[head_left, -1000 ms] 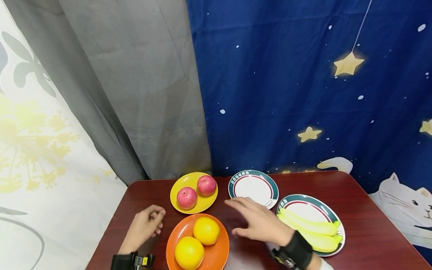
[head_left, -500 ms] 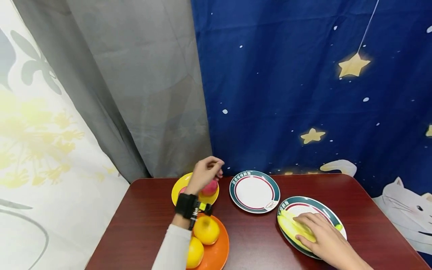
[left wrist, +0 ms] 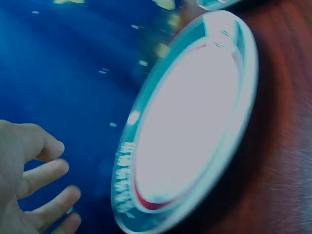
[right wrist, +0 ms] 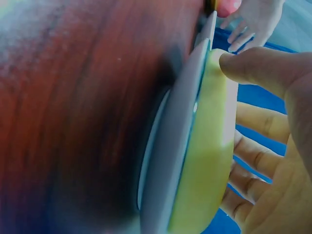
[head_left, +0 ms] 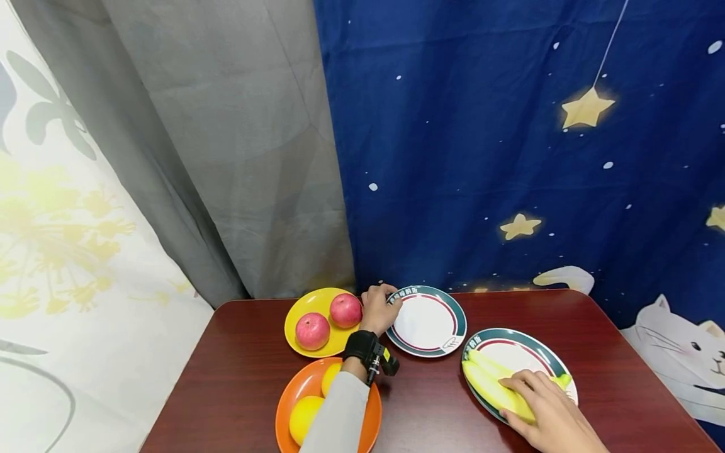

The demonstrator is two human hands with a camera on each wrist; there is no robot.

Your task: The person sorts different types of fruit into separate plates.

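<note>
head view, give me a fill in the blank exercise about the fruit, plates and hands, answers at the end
1. The far plate under the two apples is coloured ____.
2. The hand gripping the bananas is the person's ____ one.
3. The near plate that the left sleeve crosses is coloured ____.
4. The round yellow fruits on that near plate number ____.

Missing words: yellow; right; orange; two

Free lane along tabletop [head_left: 430, 402] between bananas [head_left: 493, 387] and orange plate [head_left: 286, 409], left forearm [head_left: 342, 412] an obstacle over the latter.
</note>
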